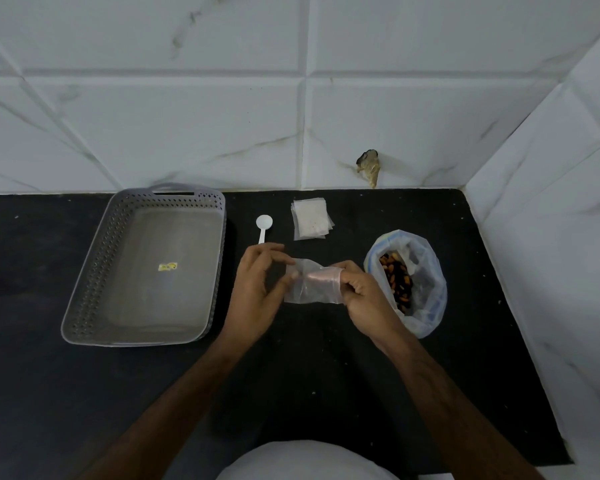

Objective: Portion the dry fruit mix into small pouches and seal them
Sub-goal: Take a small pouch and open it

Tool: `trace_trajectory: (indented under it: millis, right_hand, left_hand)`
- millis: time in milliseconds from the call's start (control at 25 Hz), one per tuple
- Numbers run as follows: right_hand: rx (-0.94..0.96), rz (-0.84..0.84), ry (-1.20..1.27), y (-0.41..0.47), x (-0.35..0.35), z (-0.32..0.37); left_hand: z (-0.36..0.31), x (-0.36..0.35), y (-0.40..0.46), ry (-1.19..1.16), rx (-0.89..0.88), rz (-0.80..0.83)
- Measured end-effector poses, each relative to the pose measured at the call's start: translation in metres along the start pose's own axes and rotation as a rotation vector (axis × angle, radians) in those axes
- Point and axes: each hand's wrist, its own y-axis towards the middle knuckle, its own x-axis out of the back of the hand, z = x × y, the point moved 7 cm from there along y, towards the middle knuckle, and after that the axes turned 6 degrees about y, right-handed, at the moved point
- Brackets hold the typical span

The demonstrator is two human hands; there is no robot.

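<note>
Home kitchen, black stone countertop [326,375], white marble-look wall tiles [187,116], corner nook

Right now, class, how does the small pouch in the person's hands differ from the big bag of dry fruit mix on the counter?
1. The small pouch is empty; the big bag holds dry fruit mix.
2. The small pouch is held up by the left hand and right hand; the big bag stands on the black counter.
3. The small pouch is plainly smaller than the big bag.
Both are clear plastic.

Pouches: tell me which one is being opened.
The clear pouch held between the left hand and right hand; the others lie stacked behind.
</note>
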Motion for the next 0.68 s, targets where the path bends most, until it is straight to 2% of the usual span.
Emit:
trace_trajectory:
  millis: [80, 160, 320, 520, 680]
  right_hand:
    - [0.027, 0.015, 0.040, -0.002, -0.002, 0.003]
    - [0.037, 0.020, 0.079, -0.004, -0.002, 0.004]
    - [0.076, 0.034, 0.103, -0.006, -0.004, 0.010]
    - [0.146, 0.053, 0.101, -0.010, -0.001, 0.027]
    - [0.187, 0.010, -0.034, -0.011, 0.001, 0.031]
  left_hand:
    - [-0.012, -0.001, -0.003, 0.283, -0.177, 0.004]
    - [-0.018, -0.004, -0.003, 0.412, -0.255, 0.010]
    - [-0.012, 0.001, 0.002, 0.422, -0.191, -0.076]
    - [-0.012, 0.002, 0.002, 0.354, -0.202, -0.127]
    - [-0.014, 0.004, -0.001, 0.371, -0.246, -0.146]
